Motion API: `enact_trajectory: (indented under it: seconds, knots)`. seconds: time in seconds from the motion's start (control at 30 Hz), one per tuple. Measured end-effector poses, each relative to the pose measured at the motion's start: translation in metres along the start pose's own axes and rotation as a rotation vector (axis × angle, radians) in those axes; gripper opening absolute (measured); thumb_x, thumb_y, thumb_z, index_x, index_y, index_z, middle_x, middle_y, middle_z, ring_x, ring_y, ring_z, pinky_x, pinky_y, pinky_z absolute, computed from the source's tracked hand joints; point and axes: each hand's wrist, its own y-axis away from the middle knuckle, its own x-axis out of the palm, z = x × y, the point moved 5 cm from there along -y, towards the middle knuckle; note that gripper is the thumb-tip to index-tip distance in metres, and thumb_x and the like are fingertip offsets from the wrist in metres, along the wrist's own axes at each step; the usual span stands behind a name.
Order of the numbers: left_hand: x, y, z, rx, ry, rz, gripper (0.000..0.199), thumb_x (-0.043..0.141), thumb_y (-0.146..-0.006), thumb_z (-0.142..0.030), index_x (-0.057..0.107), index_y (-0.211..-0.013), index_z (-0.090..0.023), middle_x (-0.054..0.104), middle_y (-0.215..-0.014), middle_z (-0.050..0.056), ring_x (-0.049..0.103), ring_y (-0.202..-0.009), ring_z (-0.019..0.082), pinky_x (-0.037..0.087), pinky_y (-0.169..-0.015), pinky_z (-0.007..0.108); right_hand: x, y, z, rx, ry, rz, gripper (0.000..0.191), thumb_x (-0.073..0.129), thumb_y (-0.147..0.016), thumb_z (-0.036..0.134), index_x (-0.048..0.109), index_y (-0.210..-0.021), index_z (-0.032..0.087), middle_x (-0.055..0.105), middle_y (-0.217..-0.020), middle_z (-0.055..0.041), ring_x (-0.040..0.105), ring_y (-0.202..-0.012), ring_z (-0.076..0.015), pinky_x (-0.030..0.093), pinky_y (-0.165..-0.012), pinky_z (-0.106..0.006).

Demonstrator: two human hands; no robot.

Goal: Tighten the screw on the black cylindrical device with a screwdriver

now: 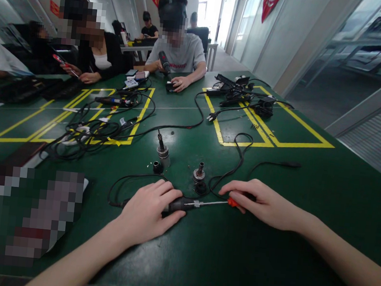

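My left hand (152,209) is wrapped over a dark corded tool (182,204) lying on the green table. At the right, my right hand (255,201) pinches the red handle of a screwdriver (232,202). The screwdriver's thin shaft points left and meets the metal end of the tool. Just behind the tool are a metal part with a short stem (199,172) and a black ring (200,188). A taller metal part with a shaft (162,151) stands farther back, with a small black collar (157,167) beside it.
Tangled black cables (87,128) lie at the left among yellow tape lines. More black tools and cables (232,91) are heaped at the back right. A loose cable (239,161) curves behind my right hand. Across the green table (172,267), a person in a grey shirt holds a tool.
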Motion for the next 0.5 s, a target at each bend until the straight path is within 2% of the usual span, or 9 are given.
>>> enact_trajectory:
  seconds: [0.17, 0.3, 0.5]
  knots:
    - [0.0002, 0.0000, 0.0004, -0.003, 0.000, -0.001, 0.022, 0.078, -0.099, -0.033, 0.073, -0.117, -0.021, 0.073, -0.103, 0.004, 0.070, -0.095, 0.025, 0.058, -0.079, 0.037, 0.0005, 0.0013, -0.0064, -0.024, -0.065, 0.024, 0.039, 0.059, -0.104, 0.050, 0.076, -0.118, 0.018, 0.071, -0.073, -0.0013, 0.062, -0.063, -0.0178, 0.046, -0.060, -0.028]
    - [0.0012, -0.0003, 0.0003, -0.001, -0.008, 0.005, 0.020, 0.077, -0.100, -0.033, 0.074, -0.115, -0.021, 0.073, -0.103, 0.004, 0.070, -0.094, 0.025, 0.058, -0.078, 0.037, -0.0017, 0.0029, -0.0092, -0.026, -0.070, -0.019, 0.039, 0.074, -0.095, 0.050, 0.078, -0.116, 0.018, 0.070, -0.081, -0.0020, 0.061, -0.068, -0.0181, 0.049, -0.063, -0.029]
    - [0.0008, -0.0005, -0.0002, -0.001, -0.010, -0.001, 0.021, 0.077, -0.100, -0.033, 0.073, -0.116, -0.021, 0.074, -0.104, 0.004, 0.070, -0.095, 0.025, 0.058, -0.079, 0.037, -0.0002, 0.0010, -0.0017, -0.021, 0.008, -0.001, 0.042, 0.060, -0.103, 0.055, 0.079, -0.114, 0.020, 0.069, -0.077, -0.0022, 0.060, -0.065, -0.0177, 0.048, -0.062, -0.029]
